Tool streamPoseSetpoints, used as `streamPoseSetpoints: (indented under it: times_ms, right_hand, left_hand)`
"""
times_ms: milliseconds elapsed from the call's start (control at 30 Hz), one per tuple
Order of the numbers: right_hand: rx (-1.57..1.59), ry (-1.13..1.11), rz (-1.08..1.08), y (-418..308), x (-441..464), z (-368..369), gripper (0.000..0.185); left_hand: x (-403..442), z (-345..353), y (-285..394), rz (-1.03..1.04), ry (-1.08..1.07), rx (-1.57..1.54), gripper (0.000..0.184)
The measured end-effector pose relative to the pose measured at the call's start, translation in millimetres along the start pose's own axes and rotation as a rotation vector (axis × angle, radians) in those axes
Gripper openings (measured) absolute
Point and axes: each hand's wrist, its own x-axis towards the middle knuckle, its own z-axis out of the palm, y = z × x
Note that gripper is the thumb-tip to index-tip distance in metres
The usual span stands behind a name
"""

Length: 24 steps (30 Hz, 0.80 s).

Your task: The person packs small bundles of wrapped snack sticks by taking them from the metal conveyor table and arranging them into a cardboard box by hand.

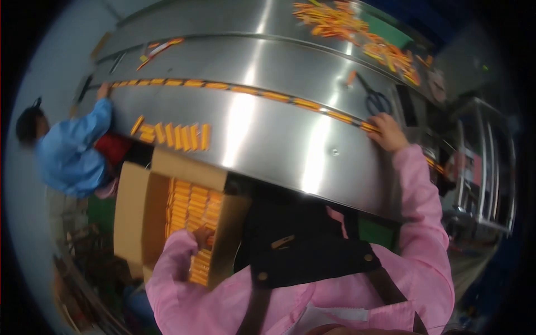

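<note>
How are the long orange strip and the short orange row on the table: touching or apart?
Apart: the head view shows bare metal table between the long strip and the short row.

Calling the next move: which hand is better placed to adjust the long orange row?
Probably the right hand: it is at one end of the long orange row. The left hand is down inside the cardboard box, away from that row.
</note>
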Motion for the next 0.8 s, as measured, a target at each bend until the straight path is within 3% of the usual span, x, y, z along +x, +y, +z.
streamPoseSetpoints:
  times_ms: [200,267,333,400,533,633,767,800]
  right_hand:
    - [0.047,0.106,-0.09,-14.8,-21.4,0.6,0.038]
    - [0.046,0.138,-0.096,-8.6,-33.2,-8.3,0.038]
    - [0.111,0.1,-0.08,-35.5,-32.9,5.4,0.034]
    - [0.108,0.069,-0.121,-36.4,-29.6,-0.6,0.032]
    - [0.105,0.061,-0.189,-41.9,-23.3,-1.1,0.03]
    - [0.074,0.067,-0.23,-56.2,-22.4,-2.3,0.029]
    - [0.096,0.077,-0.257,-76.9,-14.8,-10.5,0.027]
    - [0.184,0.081,-0.26,-82.5,-13.5,-9.6,0.027]
  left_hand:
    - [-18.2,-9.5,46.1,-0.112,0.115,-0.209,0.028]
    - [5.1,-10.3,25.7,-0.1,0.167,-0.179,0.03]
    - [-21.6,-10.5,54.6,-0.236,0.059,-0.245,0.031]
    - [-27.7,-31.2,81.1,-0.143,0.091,-0.117,0.032]
    - [-12.7,-26.2,55.3,-0.125,0.101,-0.144,0.034]
    - [-18.9,-25.1,52.9,-0.051,0.346,-0.328,0.043]
    - [-27.0,-33.3,33.4,-0.053,0.584,-0.39,0.04]
    - [-36.7,-43.7,42.8,-0.124,0.667,-0.525,0.038]
